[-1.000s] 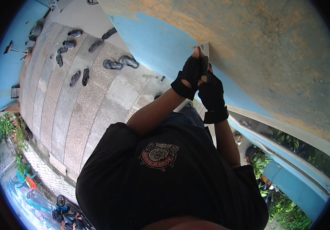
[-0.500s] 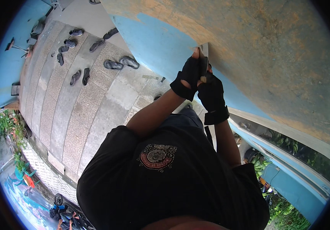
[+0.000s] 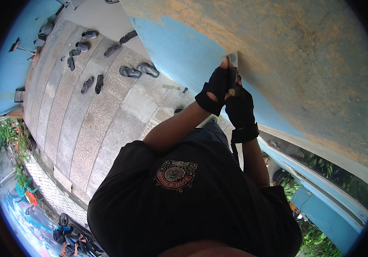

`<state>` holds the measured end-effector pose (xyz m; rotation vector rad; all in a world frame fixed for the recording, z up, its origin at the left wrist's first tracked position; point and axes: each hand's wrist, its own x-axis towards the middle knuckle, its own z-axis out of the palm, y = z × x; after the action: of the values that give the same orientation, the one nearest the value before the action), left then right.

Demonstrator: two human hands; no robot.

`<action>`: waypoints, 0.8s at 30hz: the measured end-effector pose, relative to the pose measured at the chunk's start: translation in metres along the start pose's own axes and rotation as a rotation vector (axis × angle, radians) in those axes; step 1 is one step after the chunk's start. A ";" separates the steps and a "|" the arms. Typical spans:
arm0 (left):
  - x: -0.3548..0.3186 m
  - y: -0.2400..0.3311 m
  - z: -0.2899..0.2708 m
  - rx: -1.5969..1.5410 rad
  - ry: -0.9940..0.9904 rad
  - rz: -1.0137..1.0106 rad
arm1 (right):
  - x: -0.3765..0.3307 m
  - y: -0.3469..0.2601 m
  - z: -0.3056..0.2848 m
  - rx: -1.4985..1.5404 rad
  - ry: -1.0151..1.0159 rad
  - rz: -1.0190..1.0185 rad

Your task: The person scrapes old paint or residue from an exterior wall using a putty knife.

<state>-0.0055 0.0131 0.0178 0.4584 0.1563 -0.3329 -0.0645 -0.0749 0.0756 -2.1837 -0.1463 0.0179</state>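
now | both hands [image 3: 229, 94] grip scraper [image 3: 233, 64] | blade on blue wall [image 3: 184, 51]

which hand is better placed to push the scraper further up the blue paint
Probably the left hand: its fingers reach highest, at the scraper blade. The right hand grips lower, on the handle.

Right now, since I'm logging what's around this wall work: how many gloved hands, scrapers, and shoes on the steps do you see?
Gloved hands: 2, the left hand and the right hand
Scraper: 1, gripped by both hands
Shoes and sandals on the steps: 10 in clear view
Total: 13
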 end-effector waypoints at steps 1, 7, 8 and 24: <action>0.005 0.003 -0.010 -0.058 -0.027 -0.032 | 0.006 -0.002 0.004 -0.054 -0.015 0.030; -0.001 -0.003 -0.010 -0.011 -0.048 -0.098 | -0.010 0.003 0.000 -0.044 0.007 0.047; 0.001 -0.005 -0.010 0.006 -0.063 -0.079 | -0.008 0.001 -0.001 -0.013 0.012 0.056; -0.004 0.005 -0.003 -0.038 -0.018 -0.091 | -0.006 -0.003 0.004 -0.072 0.053 -0.002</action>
<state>-0.0073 0.0203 0.0177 0.4112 0.1660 -0.4227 -0.0706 -0.0707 0.0759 -2.2541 -0.1208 -0.0469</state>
